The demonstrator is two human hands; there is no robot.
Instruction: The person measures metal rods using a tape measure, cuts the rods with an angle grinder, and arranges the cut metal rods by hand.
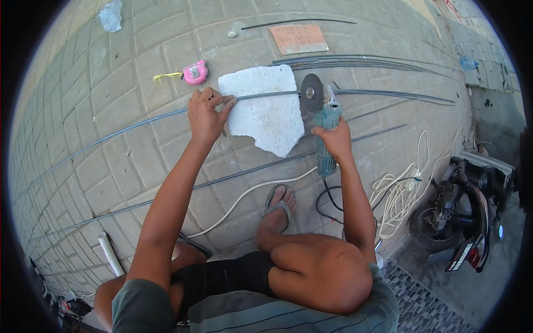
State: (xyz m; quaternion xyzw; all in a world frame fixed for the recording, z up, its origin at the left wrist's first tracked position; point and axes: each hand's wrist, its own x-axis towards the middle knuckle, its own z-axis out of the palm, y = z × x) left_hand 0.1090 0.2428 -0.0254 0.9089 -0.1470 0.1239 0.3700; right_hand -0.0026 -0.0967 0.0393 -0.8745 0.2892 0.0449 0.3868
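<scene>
My left hand [206,117] is closed around long thin metal rods [155,117], its fingertips at the left edge of a broken white slab [264,123]. The rods cross over the slab and run on to the right. In my right hand [336,140] is a green angle grinder [326,161], held by its body with the head pointing away from me. Its dark cutting disc [312,93] stands upright at the slab's right edge, close to the rods. Whether the disc touches them I cannot tell.
A pink tape measure [195,72] lies beyond my left hand. More rods [355,62] and an orange tile [300,39] are at the back. A coiled white cord [397,202] lies on the right, near a motorbike [466,211]. A white pipe [110,253] rests at lower left.
</scene>
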